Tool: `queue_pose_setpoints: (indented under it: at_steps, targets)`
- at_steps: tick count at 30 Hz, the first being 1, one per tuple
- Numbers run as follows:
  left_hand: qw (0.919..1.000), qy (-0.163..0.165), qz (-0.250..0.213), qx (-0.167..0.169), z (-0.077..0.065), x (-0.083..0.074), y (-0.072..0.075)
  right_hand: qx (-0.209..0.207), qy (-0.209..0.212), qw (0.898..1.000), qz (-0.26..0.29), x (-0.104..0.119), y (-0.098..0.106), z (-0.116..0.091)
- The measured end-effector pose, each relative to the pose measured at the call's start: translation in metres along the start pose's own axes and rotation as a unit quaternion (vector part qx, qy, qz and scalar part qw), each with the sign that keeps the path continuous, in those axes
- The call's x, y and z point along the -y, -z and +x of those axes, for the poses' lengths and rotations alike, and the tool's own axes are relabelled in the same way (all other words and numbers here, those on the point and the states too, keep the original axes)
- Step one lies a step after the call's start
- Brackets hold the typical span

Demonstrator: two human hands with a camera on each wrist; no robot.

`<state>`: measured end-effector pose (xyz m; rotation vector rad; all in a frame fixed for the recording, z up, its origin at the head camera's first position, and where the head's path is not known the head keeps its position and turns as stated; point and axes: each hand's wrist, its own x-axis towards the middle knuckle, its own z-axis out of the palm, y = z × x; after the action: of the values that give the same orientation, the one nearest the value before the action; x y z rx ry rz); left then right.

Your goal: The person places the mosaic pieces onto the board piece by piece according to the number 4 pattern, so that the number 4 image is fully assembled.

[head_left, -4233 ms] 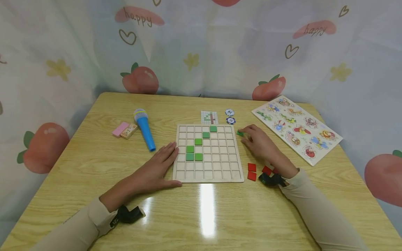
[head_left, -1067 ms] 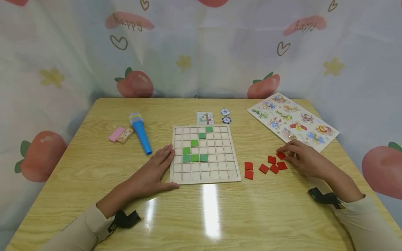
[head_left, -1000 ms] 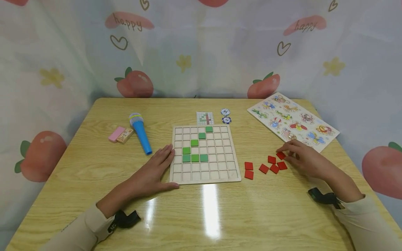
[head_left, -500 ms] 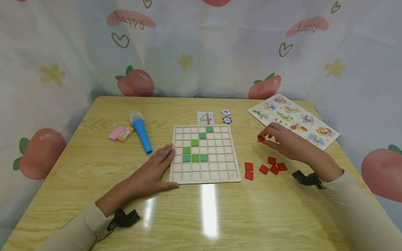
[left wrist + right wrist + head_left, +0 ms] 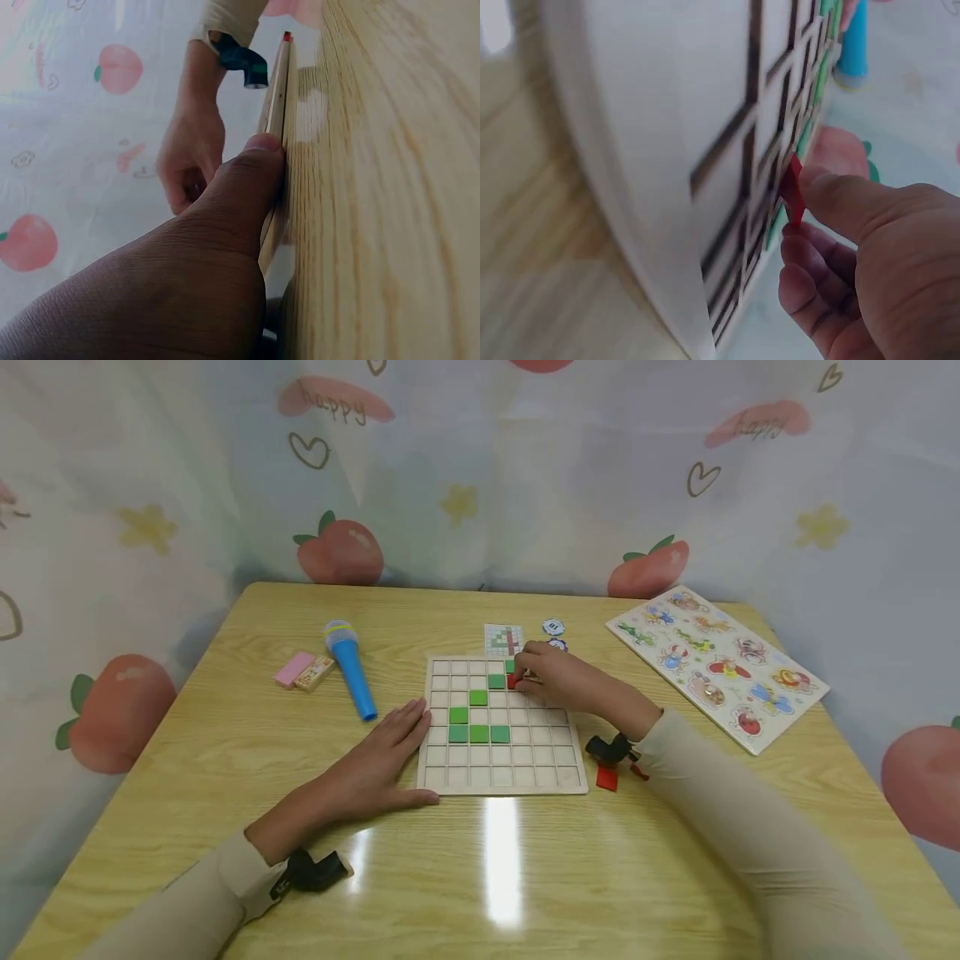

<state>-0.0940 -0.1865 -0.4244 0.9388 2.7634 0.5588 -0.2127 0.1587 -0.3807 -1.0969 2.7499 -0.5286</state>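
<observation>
In the head view a pale wooden grid board lies mid-table, with several green square tiles in its cells. My right hand reaches over its upper part and pinches a red square tile just below the topmost green one. The right wrist view has that red tile between thumb and fingers, tilted, one corner right at the grid. My left hand rests along the board's left edge, fingers straight, thumb at the lower corner; in the left wrist view the thumb lies against the board's side.
Loose red tiles lie right of the board, partly hidden under my right wrist. Behind it are a pattern card and two round chips. An insect picture board lies right; a toy microphone and pink eraser left.
From the pile on the right, my right hand has picked up a red tile and carried it left over the board. Earlier, another green tile joined the lower row. My left hand stays put.
</observation>
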Motion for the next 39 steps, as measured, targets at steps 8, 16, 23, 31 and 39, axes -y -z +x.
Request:
queue_pose_setpoints:
  at_steps: [8, 16, 23, 31, 39]
  targets:
    - [1.0, -0.007, -0.002, 0.007, 0.006, -0.004, -0.004, -0.036, 0.023, 0.999, -0.005, -0.006, -0.005, -0.013]
    - [0.9999, -0.009, 0.011, 0.002, 0.009, -0.004, -0.005, -0.076, -0.029, 0.997, 0.009, 0.002, 0.019, -0.09]
    - [0.9999, 0.003, 0.01, 0.002, 0.005, -0.002, -0.001, -0.06, -0.018, 0.998, -0.011, 0.001, -0.001, -0.158]
    - [1.0, 0.007, -0.001, 0.002, 0.001, 0.0, -0.001, -0.072, -0.008, 0.997, 0.004, -0.003, -0.019, -0.173]
    - [0.9999, 0.013, 0.003, 0.006, 0.002, -0.001, -0.001, -0.073, -0.014, 0.997, -0.007, -0.001, -0.016, -0.168]
